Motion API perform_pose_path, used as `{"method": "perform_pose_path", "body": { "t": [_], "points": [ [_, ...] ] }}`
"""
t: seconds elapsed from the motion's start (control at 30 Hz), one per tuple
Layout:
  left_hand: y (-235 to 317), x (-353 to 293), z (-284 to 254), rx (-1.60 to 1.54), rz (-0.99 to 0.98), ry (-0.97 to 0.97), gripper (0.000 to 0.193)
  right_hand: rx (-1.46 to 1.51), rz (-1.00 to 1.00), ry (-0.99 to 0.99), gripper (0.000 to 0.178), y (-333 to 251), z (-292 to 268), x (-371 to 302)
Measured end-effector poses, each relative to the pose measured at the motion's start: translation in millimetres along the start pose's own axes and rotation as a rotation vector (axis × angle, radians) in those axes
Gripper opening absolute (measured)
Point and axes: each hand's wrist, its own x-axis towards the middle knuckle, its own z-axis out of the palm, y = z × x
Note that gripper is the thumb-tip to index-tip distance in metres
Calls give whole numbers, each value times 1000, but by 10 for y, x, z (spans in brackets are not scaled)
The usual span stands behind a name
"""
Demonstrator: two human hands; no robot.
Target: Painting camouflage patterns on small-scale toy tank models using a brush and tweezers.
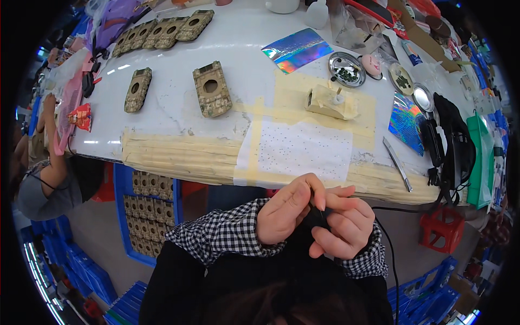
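Observation:
Just off the table's near edge, my left hand (284, 212) and my right hand (346, 223) are held close together. Both are closed, fingertips pinched near each other. Something thin and dark shows between them, too small to name. Past them lies a white sheet (303, 149) scattered with tiny dark specks, taped to the table. Behind the sheet is a cream, tape-covered block (331, 103) with small pegs on top. A camouflage toy tank hull (212, 89) with a round hole sits to the left, and a narrower camouflage hull (138, 90) lies farther left.
Tweezers (397, 164) lie at right. Behind are a metal dish (346, 69) of small green parts and shiny holographic sheets (297, 49). More hulls (168, 31) line the back left; others fill a blue crate (123, 216) below. Another person's arm (53, 146) is at far left.

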Motion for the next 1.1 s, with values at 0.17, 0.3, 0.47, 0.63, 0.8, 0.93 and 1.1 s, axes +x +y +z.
{"method": "perform_pose_path", "body": {
  "t": [0.17,0.3,0.47,0.63,0.8,0.93,1.1],
  "points": [
    [161,-110,-10,177,-16,142,42,-55,-81,-74,36,-50,-40,30],
    [419,-132,-14,499,297,570,49,-16,-67,125,49,-53,-132,-86],
    [1433,-60,-437,1573,459,816,54,-218,361,461,49,-10,-212,-265],
    [1754,288,-575,2035,-236,881,84,-126,505,485,34,39,-186,-111],
    [1738,482,-783,2209,-352,662,95,-227,453,420,34,95,-250,94],
    [1729,417,-775,1958,-103,724,93,-284,460,312,35,255,-389,34],
    [1760,478,-736,1156,87,582,58,-298,455,320,20,491,-394,108]
  ]
}}
